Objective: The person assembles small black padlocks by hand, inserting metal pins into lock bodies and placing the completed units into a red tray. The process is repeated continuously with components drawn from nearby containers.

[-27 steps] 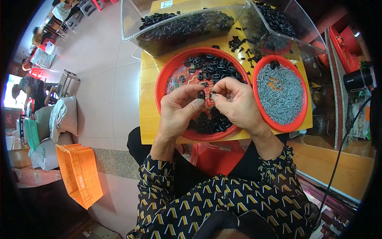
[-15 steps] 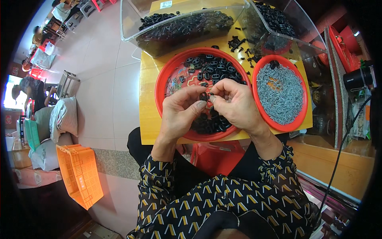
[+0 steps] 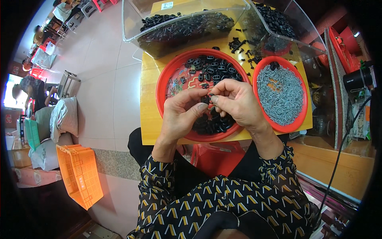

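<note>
Left hand [image 3: 178,118]: thumb and forefinger clamped on a black oval piece [image 3: 205,99], which sits at their tips. Right hand [image 3: 242,106]: thumb and forefinger pinched together on a small dark part [image 3: 211,95], mostly hidden, just beside the black oval piece; whether the two touch cannot be determined. Both sets of fingertips are above a round red tray [image 3: 159,93]. Inside it, loose black two-holed pieces [image 3: 217,72] lie beyond the fingers, and a further dark heap [image 3: 213,125] lies on the near side of them. Right of the right fingers, an oval red tray [image 3: 305,97] contains grey screws [image 3: 280,97]. Farther beyond the fingers, two clear bins [image 3: 127,40] hold black parts; short black pegs [image 3: 236,45] lie scattered on the yellow table [image 3: 148,123], ahead and to the right of the fingertips
</note>
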The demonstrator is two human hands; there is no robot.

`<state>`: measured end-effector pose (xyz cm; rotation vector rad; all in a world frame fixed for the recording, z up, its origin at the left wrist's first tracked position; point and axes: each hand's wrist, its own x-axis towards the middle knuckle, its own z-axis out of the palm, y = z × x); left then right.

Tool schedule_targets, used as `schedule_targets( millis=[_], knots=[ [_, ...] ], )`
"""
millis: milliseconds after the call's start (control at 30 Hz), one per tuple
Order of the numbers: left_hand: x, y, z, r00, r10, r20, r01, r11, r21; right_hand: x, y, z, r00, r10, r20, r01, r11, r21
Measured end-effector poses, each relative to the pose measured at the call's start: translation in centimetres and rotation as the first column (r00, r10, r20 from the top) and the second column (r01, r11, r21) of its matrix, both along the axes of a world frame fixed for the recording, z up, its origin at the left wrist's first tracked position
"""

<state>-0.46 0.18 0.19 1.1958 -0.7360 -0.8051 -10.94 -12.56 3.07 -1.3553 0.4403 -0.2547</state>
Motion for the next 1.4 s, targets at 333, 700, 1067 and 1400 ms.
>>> schedule_targets(
  millis=[333, 700, 1067, 1400],
  knots=[
    [-0.2, -0.2, 0.0, 1.0, 0.022, -0.008, -0.022, 1.0, -0.016, 0.1, 0.2, -0.3, 1.0, -0.019, 0.02, 0.019, 1.0, -0.01],
    [-0.1, 0.0, 0.2, 0.999, 0.037, -0.008, -0.037, 0.999, 0.011, 0.2, 0.1, -0.5, 0.999, 0.008, 0.037, -0.009, 1.0, 0.019],
    [0.0, -0.1, -0.5, 0.999, 0.045, 0.019, -0.045, 0.999, -0.005, 0.5, 0.2, -1.2, 0.985, -0.03, 0.168, 0.0, 0.984, 0.176],
    [0.0, 0.0, -0.1, 0.999, 0.037, -0.003, -0.037, 0.999, -0.002, 0.4, -0.2, -1.4, 0.986, -0.003, 0.164, -0.027, 0.982, 0.185]
  ],
)
